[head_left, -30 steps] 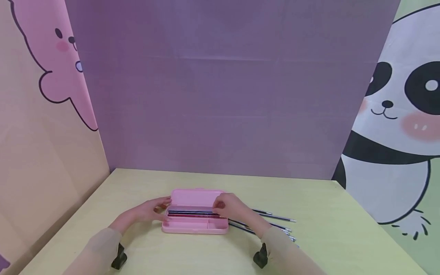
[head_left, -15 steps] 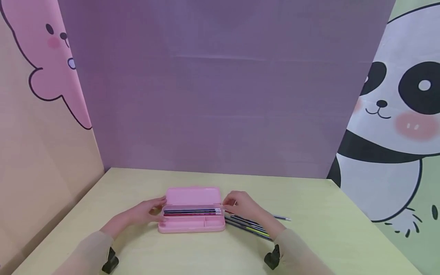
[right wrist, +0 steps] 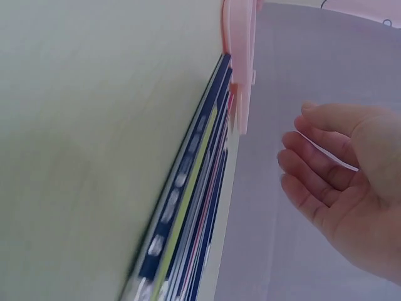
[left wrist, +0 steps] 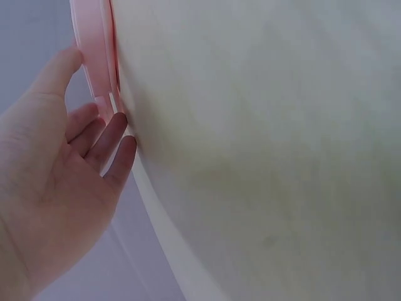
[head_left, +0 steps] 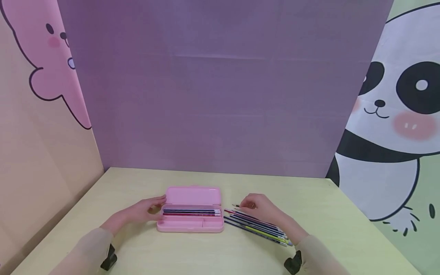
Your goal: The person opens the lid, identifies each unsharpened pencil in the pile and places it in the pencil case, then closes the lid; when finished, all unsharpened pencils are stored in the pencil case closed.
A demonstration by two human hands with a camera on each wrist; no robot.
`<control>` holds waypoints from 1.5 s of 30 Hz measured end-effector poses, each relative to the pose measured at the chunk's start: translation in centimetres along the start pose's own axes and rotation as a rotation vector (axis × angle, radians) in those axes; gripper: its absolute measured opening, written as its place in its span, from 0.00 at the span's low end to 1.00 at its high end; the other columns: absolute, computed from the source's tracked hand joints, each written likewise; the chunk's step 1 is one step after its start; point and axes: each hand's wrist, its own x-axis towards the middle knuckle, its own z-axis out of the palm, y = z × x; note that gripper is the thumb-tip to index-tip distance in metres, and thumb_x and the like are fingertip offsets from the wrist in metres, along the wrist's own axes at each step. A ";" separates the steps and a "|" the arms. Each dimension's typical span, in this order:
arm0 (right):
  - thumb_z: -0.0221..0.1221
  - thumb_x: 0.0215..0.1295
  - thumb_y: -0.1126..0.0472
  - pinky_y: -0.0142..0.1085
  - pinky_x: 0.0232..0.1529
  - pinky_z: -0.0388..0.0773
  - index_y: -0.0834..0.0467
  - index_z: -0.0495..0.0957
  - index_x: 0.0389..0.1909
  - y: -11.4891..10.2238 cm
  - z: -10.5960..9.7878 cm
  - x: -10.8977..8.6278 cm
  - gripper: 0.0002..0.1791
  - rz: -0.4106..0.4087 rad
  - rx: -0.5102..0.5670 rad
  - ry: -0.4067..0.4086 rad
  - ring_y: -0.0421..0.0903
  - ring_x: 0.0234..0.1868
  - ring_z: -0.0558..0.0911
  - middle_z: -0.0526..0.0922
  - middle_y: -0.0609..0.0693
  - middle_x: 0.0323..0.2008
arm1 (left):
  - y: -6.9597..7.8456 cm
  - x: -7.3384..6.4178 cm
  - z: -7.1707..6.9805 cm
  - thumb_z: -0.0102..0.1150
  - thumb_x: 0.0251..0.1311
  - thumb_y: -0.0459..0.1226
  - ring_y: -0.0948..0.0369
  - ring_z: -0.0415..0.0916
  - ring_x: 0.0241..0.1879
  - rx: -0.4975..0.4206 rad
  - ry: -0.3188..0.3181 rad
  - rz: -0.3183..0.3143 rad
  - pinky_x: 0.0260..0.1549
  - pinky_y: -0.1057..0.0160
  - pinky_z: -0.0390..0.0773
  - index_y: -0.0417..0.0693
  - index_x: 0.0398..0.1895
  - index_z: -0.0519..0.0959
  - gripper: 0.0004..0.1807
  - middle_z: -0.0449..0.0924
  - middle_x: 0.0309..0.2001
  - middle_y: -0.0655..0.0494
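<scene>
A pink pencil case (head_left: 185, 224) lies with its lid folded back, several dark and red pencils (head_left: 191, 212) in its long compartment. My left hand (head_left: 146, 210) rests at the case's left end, thumb near the front part and fingers by the lid; in the left wrist view the thumb tip meets the pink edge. My right hand (head_left: 259, 208) is right of the case, over the far side of a bundle of loose pencils (head_left: 256, 228). Its fingers bend loosely, with nothing seen between them in the right wrist view. Past its fingertips a pencil's sharpened tip (head_left: 235, 205) shows, the remainder hidden.
The loose pencils, mostly dark with one yellow-green, slant from the case's right end toward the right forearm. A light wooden table (head_left: 137, 248) carries everything. Behind it stands a purple backdrop (head_left: 220, 95), flanked by walls with cartoon animals.
My right hand has moved from above the case's compartment rightward to the loose pencils. The loose pencils have come together into a tighter bundle. My left hand stays at the case's left end.
</scene>
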 end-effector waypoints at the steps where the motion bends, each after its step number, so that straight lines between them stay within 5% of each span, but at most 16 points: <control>1: 0.61 0.61 0.60 0.27 0.33 0.77 0.58 0.81 0.36 0.1 -0.1 -0.3 0.06 0.000 0.002 -0.001 0.34 0.30 0.74 0.80 0.43 0.30 | 0.0 0.0 -0.1 0.62 0.56 0.50 0.50 0.69 0.56 -0.008 -0.002 -0.001 0.58 0.46 0.70 0.39 0.70 0.57 0.43 0.63 0.66 0.40; 19: 0.60 0.61 0.64 0.28 0.33 0.79 0.62 0.80 0.36 3.2 -1.5 -4.1 0.05 0.065 0.026 -0.048 0.35 0.31 0.78 0.82 0.47 0.32 | 0.5 0.7 -0.4 0.65 0.53 0.50 0.46 0.67 0.59 -0.069 -0.005 -0.047 0.60 0.44 0.68 0.42 0.70 0.58 0.44 0.63 0.67 0.40; 45: 0.60 0.57 0.69 0.27 0.32 0.77 0.59 0.81 0.29 5.0 -1.2 -5.0 0.03 0.123 -0.017 -0.094 0.31 0.29 0.75 0.81 0.44 0.28 | -0.2 0.3 0.1 0.66 0.51 0.50 0.47 0.67 0.58 -0.097 0.005 -0.088 0.60 0.44 0.67 0.44 0.70 0.59 0.45 0.63 0.67 0.42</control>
